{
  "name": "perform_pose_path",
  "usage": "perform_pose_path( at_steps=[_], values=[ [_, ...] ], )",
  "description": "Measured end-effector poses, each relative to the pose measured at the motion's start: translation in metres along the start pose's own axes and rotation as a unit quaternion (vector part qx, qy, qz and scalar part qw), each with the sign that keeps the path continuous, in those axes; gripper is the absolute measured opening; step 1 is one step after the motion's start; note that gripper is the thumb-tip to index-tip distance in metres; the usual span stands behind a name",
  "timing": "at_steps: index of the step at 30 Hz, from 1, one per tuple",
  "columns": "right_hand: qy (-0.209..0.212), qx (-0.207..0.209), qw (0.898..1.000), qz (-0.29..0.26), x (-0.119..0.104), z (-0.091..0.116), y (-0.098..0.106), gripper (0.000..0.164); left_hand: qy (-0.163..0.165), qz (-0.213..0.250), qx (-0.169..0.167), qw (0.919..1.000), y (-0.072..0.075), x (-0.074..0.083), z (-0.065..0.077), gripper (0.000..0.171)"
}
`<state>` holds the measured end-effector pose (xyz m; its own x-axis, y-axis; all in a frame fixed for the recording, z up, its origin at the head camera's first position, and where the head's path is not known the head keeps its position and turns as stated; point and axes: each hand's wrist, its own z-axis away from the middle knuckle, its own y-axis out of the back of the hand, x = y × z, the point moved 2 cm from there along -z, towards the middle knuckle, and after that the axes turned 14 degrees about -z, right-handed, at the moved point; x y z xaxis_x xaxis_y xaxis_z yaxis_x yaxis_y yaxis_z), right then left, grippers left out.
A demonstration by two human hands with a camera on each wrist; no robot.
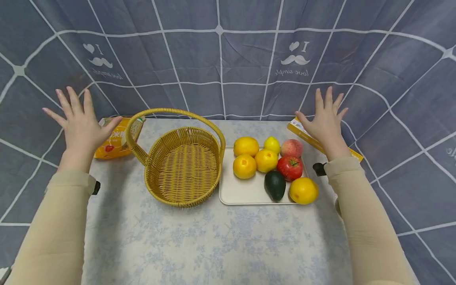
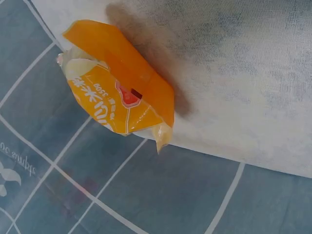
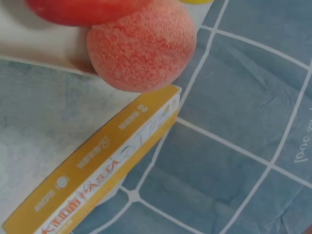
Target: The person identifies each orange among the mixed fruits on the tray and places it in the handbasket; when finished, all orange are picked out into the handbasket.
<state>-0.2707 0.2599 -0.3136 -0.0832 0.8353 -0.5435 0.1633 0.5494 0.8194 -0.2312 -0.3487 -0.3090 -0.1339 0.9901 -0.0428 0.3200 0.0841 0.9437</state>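
Observation:
My left hand is raised with its fingers spread, holding nothing. It hovers by an orange food bag, which the left wrist view also shows. At the right my right hand is likewise spread and holds nothing, nearest a yellow pasta box. A wicker basket with a tall handle stands left of centre, nothing inside it. Beside it a white tray bears a red apple-like fruit, a peach, a lemon, a dark green avocado and several orange-yellow fruits.
A pale flowered cloth covers the table. Dark blue curtains with white grid lines hang behind it and at both sides. One orange-yellow fruit sits over the tray's front right corner. The basket's handle arches towards the back.

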Motion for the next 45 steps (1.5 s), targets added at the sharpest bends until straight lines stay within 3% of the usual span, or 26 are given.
perform_pose_path(
  at_steps=[5, 11, 16, 25, 29, 34, 41, 45],
  values=[
    [0.010, 0.003, 1.000, -0.020, 0.001, 0.010, -0.005, 0.093, 0.009, 0.017, 0.002, 0.9998, -0.002, -0.002, 0.008, 0.101],
    [0.019, 0.000, 0.998, -0.061, 0.001, 0.028, -0.009, 0.092, 0.022, 0.075, 0.007, 0.9969, -0.001, -0.001, 0.024, 0.097],
    [0.018, -0.010, 0.997, -0.077, 0.004, 0.046, -0.011, 0.092, 0.026, 0.120, 0.003, 0.9924, 0.000, 0.002, 0.045, 0.090],
    [0.004, -0.041, 0.993, -0.115, 0.010, 0.077, -0.019, 0.091, 0.011, 0.154, -0.018, 0.9879, -0.001, 0.015, 0.087, 0.083],
    [-0.009, -0.057, 0.988, -0.144, 0.012, 0.092, -0.021, 0.090, 0.003, 0.197, -0.035, 0.9798, -0.007, 0.022, 0.104, 0.079],
    [-0.031, -0.082, 0.983, -0.162, 0.018, 0.113, -0.023, 0.089, -0.004, 0.260, -0.061, 0.9637, -0.011, 0.031, 0.121, 0.078],
    [-0.091, -0.126, 0.967, -0.200, 0.031, 0.135, -0.026, 0.091, -0.017, 0.280, -0.113, 0.9531, -0.020, 0.047, 0.139, 0.078],
    [-0.112, -0.151, 0.959, -0.212, 0.038, 0.141, -0.029, 0.090, -0.015, 0.313, -0.146, 0.9384, -0.026, 0.053, 0.143, 0.079]
  ],
)
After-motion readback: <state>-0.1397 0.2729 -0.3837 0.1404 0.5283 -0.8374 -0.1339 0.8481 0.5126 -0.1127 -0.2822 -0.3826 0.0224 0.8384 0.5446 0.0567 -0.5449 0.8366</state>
